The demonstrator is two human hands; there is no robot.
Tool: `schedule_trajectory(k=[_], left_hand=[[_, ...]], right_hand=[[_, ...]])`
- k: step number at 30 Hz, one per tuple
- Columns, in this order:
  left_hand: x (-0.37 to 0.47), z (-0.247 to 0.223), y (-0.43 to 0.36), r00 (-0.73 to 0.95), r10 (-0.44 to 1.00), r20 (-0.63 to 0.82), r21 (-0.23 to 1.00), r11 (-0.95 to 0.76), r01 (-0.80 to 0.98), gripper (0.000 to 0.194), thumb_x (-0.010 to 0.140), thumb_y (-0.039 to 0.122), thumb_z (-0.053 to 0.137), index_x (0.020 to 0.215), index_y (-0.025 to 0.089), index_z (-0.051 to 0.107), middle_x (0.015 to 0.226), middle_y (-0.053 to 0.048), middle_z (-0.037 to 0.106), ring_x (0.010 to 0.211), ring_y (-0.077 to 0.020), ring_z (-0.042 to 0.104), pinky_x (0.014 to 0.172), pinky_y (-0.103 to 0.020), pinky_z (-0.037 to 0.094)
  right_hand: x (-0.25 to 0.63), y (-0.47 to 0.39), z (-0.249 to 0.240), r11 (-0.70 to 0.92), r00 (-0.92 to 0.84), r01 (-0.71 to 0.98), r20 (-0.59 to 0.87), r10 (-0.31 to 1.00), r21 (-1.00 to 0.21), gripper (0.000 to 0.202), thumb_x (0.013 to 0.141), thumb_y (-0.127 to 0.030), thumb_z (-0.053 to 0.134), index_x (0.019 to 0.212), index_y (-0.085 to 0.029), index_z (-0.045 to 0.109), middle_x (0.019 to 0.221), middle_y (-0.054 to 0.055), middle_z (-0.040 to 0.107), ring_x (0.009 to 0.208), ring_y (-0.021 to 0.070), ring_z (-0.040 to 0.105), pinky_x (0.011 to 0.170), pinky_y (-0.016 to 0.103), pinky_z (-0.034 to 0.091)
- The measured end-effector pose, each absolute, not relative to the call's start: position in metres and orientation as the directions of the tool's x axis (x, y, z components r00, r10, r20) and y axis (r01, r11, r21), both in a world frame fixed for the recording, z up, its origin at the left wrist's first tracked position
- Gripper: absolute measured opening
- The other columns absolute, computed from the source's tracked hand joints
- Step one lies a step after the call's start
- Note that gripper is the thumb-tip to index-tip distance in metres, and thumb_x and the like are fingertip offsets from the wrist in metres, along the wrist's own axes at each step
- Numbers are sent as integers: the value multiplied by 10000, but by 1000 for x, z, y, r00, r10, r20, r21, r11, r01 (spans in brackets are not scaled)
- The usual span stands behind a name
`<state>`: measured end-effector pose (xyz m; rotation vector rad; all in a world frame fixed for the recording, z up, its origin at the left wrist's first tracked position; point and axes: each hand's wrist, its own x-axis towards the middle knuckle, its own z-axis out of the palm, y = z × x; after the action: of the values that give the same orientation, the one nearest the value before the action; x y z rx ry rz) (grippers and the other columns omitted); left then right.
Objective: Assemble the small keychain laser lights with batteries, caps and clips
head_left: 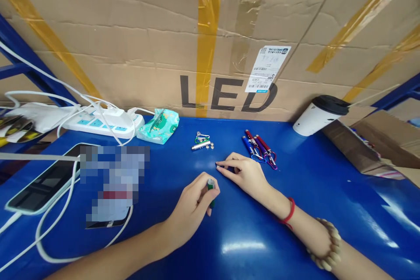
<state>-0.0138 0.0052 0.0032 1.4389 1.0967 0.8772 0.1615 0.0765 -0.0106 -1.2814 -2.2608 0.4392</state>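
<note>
My left hand [193, 201] is closed round a green tube [211, 187] held upright, its silvery open end facing up. To the right, my right hand [244, 173] pinches something small and dark at its fingertips, just above the blue table; it is too small to make out. Behind my hands lie a silver cylinder [201, 145], small round silver pieces [210, 146] and a green carabiner clip [203, 138]. Several red, blue and purple metal tubes with clips [259, 146] lie together behind my right hand.
A large cardboard box [147, 52] stands behind the blue table [256, 236]. At left are a power strip [95, 123], white cables, a phone [42, 186], a blurred-out device and a green tissue pack [159, 126]. A lidded cup [316, 116] and an open carton [364, 148] stand at right.
</note>
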Motion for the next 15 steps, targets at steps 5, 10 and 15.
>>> schedule_trajectory(k=[5, 10, 15], left_hand=[[-13, 5, 8, 293, 954, -65, 986, 17, 163, 114, 858, 225, 404, 776, 191, 475, 691, 44, 446, 507, -73, 456, 512, -202, 385], [-15, 5, 11, 281, 959, -29, 965, -46, 258, 136, 848, 179, 379, 764, 187, 486, 763, 14, 476, 629, -106, 465, 604, -228, 390], [-16, 4, 14, 303, 953, -1, 937, -105, 333, 186, 862, 179, 371, 719, 188, 490, 784, -1, 493, 701, -130, 469, 659, -241, 374]], right_hand=[[165, 75, -9, 501, -441, 682, 247, 863, -533, 137, 807, -344, 615, 861, -263, 712, 762, -28, 649, 495, 60, 517, 480, 184, 383], [167, 71, -7, 474, -437, 694, 207, 875, -541, 122, 803, -346, 622, 846, -256, 692, 756, -35, 644, 528, 65, 547, 501, 185, 400], [169, 69, -6, 450, -428, 686, 183, 885, -571, 113, 778, -343, 651, 821, -247, 691, 734, -37, 635, 537, 63, 543, 514, 184, 403]])
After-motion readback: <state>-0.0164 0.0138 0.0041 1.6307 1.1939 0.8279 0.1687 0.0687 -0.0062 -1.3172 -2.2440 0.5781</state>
